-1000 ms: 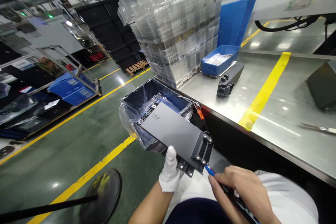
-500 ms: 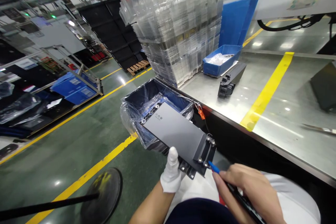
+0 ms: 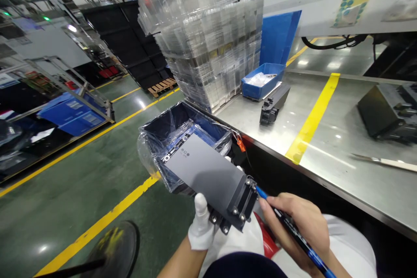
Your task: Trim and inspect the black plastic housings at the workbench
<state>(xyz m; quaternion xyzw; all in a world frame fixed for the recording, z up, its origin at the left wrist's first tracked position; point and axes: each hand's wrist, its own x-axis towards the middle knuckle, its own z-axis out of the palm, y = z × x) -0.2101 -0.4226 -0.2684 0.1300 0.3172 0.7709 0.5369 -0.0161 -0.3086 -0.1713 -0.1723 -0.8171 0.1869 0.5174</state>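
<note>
Panel (image 3: 205, 163), flat and gray, clamped in the gloved left hand (image 3: 202, 226), blue-tipped pen (image 3: 295, 231) gripped in the bare right hand (image 3: 304, 217), tip near metal screws (image 3: 249, 182)

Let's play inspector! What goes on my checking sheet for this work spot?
Surface: shiny metal table with yellow tape across it.
Job's things: gray panel; pen, its tip by the panel's screw end.
Clutter: thin pointed tool, black block and blue box on the table.
Grip: gloved left hand holds the panel; bare right hand holds the pen.
Cables: black cable beyond the table.
Surroundings: plastic-lined bin, clear plastic stack, green floor.
</note>
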